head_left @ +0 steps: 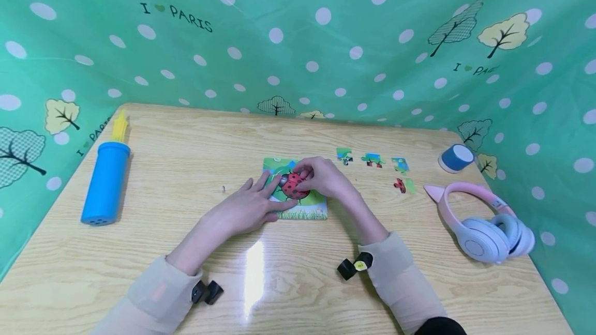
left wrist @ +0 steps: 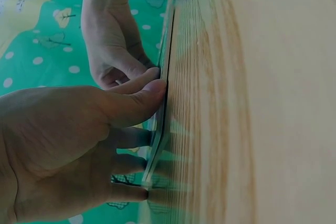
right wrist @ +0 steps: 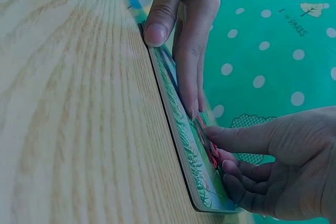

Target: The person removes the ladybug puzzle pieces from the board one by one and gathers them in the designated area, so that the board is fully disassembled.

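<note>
A flat jigsaw board (head_left: 304, 212) with a red, black-spotted ladybug picture lies on the wooden table. My left hand (head_left: 249, 206) rests over its left side, fingers spread and straight; in the right wrist view its thumb (right wrist: 156, 34) presses near the board's edge. From the right, my right hand (head_left: 323, 177) reaches over the ladybug and pinches a red puzzle piece (right wrist: 212, 153) between thumb and fingertips, right at the board's surface. The fingers hide part of that piece. Several loose puzzle pieces, among them a red-and-green one (head_left: 403, 185), lie right of the board.
A blue hand pump (head_left: 106, 182) with a yellow nozzle lies at the left. Pink and pale-blue headphones (head_left: 484, 231) lie at the right, below a dark-blue round object with a white base (head_left: 456, 158). Green dotted cloth (head_left: 298, 40) hangs behind the table.
</note>
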